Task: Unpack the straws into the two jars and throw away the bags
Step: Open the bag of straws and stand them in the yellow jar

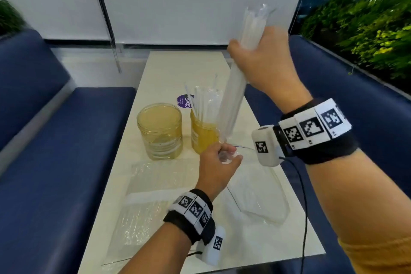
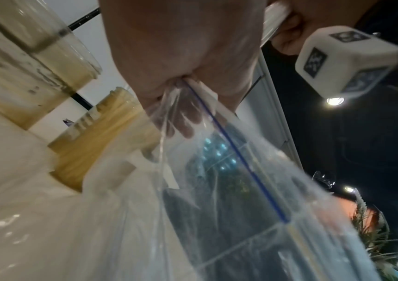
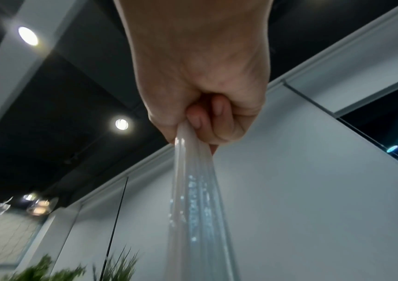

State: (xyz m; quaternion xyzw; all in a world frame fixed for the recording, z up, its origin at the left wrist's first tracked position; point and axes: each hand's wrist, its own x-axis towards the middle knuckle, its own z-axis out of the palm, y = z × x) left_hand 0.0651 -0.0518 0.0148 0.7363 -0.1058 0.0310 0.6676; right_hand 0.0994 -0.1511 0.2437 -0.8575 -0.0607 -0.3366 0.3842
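Observation:
My right hand (image 1: 255, 51) is raised above the table and grips a long bundle of white straws (image 1: 233, 95) that slants down toward the jars. The right wrist view shows the fingers (image 3: 207, 116) curled round the straw bundle (image 3: 198, 199). My left hand (image 1: 226, 155) pinches the bunched end of a clear zip bag (image 1: 255, 189) with a blue line, right below the bundle's lower end. Seen from the left wrist, that bag (image 2: 229, 190) hangs from the closed left hand (image 2: 188, 76). An empty amber jar (image 1: 160, 131) stands beside a second jar (image 1: 203, 138) holding several straws (image 1: 204, 104).
Another flat clear bag (image 1: 142, 202) lies on the pale table (image 1: 169, 69) near its front left. A purple sticker (image 1: 184, 100) sits behind the jars. Blue benches (image 1: 66, 140) flank the table and plants (image 1: 367, 29) grow at the right. A black cable (image 1: 304, 207) hangs from my right wrist.

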